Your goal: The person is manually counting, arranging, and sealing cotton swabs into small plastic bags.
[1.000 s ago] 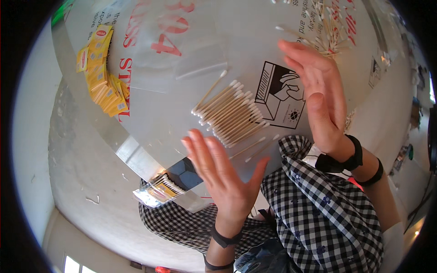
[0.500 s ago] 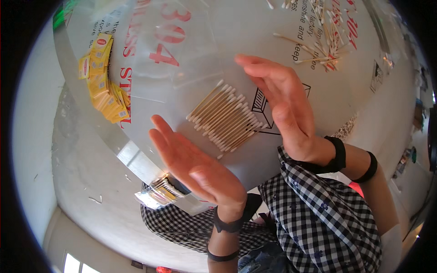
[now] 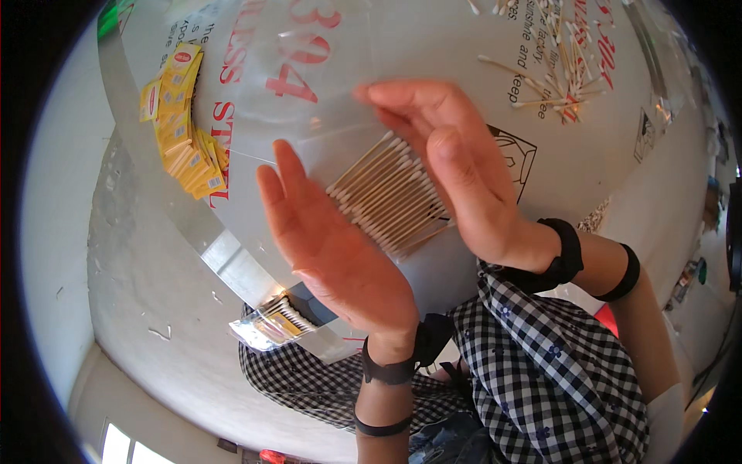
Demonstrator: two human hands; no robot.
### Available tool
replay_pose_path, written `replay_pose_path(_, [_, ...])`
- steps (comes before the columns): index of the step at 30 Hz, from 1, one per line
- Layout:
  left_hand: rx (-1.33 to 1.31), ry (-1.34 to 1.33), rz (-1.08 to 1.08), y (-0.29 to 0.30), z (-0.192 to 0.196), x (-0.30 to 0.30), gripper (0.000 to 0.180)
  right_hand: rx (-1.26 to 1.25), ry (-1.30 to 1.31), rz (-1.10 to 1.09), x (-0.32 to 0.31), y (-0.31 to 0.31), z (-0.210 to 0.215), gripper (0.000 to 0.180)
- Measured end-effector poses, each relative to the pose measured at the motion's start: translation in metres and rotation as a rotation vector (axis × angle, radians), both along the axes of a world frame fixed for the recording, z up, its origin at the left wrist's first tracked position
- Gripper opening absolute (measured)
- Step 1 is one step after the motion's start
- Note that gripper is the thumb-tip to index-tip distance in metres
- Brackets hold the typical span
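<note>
The left hand [image 3: 340, 251] has its fingers [image 3: 288, 166] out straight, a little apart at the tips, and grips nothing. On the right hand [image 3: 475, 185] the fingers [image 3: 421, 94] stretch forward close together, with the thumb standing away from them and nothing pinched between. The two hands flank a flat row of cotton swabs [image 3: 390, 193]; from where I'm standing I can't tell whether either one touches the sticks. They lie side by side, all slanting the same way, white tips making two ragged edges, on a bench [image 3: 587, 162] covered with printed film. Dark bands [image 3: 386, 370] circle both wrists. Near the left forearm, by the bench's near edge, there's a clear pack of more swabs [image 3: 278, 323], and well off to the left a curving run of yellow packets [image 3: 182, 131]. Beyond the right hand, toward the far side, loose swabs [image 3: 570, 77] lie every which way. Black-and-white checked cloth [image 3: 549, 363] covers the person's lap.
</note>
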State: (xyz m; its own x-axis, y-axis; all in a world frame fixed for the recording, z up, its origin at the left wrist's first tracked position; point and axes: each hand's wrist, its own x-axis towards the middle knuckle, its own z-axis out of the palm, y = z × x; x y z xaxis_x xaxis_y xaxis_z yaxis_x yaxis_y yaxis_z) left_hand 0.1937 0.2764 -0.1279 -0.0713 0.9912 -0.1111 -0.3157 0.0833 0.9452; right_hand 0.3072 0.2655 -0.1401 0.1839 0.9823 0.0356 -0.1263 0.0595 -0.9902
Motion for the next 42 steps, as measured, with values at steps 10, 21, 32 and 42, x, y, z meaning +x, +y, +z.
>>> replay_pose_path(10, [-0.020,-0.075,-0.048,-0.014,-0.001,-0.007,0.078,-0.018,0.080,0.017,0.005,-0.020,-0.002,0.066])
replay_pose_path(21, [0.157,0.506,-0.122,-0.054,0.005,-0.048,0.053,0.036,-0.393,0.033,0.040,-0.036,0.027,0.025])
replay_pose_path(32, [0.048,0.734,-0.383,-0.103,0.005,-0.067,0.030,-0.013,-0.921,0.350,0.040,-0.051,0.023,0.024])
replay_pose_path(42, [0.104,0.742,-0.441,-0.101,0.002,-0.073,0.027,0.033,-1.010,0.357,0.037,-0.052,0.027,0.023])
